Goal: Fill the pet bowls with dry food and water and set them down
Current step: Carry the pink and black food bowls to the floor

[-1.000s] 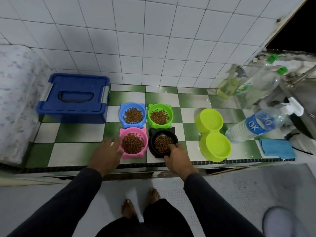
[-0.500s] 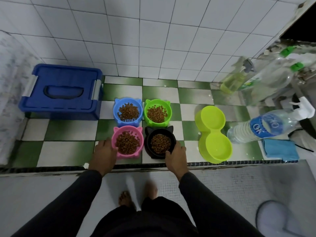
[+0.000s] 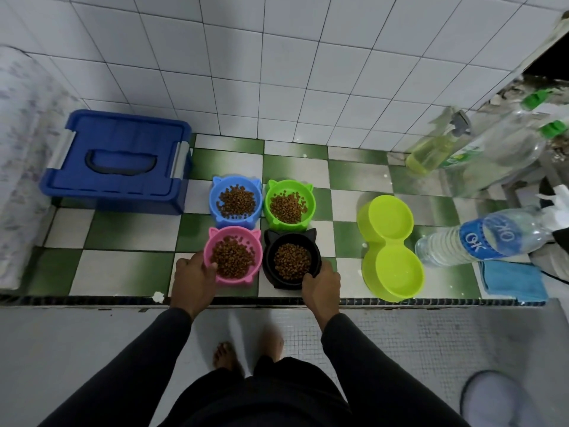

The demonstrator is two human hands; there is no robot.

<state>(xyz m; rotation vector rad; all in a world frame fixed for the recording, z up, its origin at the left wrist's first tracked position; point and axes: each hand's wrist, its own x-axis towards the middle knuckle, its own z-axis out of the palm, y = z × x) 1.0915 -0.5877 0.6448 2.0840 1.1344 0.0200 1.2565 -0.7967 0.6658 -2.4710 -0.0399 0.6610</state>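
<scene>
Four cat-eared bowls of brown dry food sit in a square on the green-and-white tiled ledge (image 3: 123, 272): blue bowl (image 3: 215, 208) and green bowl (image 3: 309, 208) behind, pink bowl (image 3: 246, 238) and black bowl (image 3: 271, 251) in front. My left hand (image 3: 194, 282) grips the pink bowl's near-left rim, thumb over the edge. The black bowl's near-right rim is held by my right hand (image 3: 320, 283). An empty lime double bowl (image 3: 391, 248) lies to the right. A water bottle (image 3: 480, 238) with a blue label lies beside it.
A closed blue storage box (image 3: 117, 161) stands at the back left. A yellow spray bottle (image 3: 431, 149) and clear bottles with green caps (image 3: 505, 140) lean at the back right. A blue cloth (image 3: 511, 280) lies at the ledge's right front. My bare feet stand on the grey floor below.
Both hands have closed onto the front bowls' rims: the left onto the pink bowl, the right staying on the black one. The camera view has shifted slightly.
</scene>
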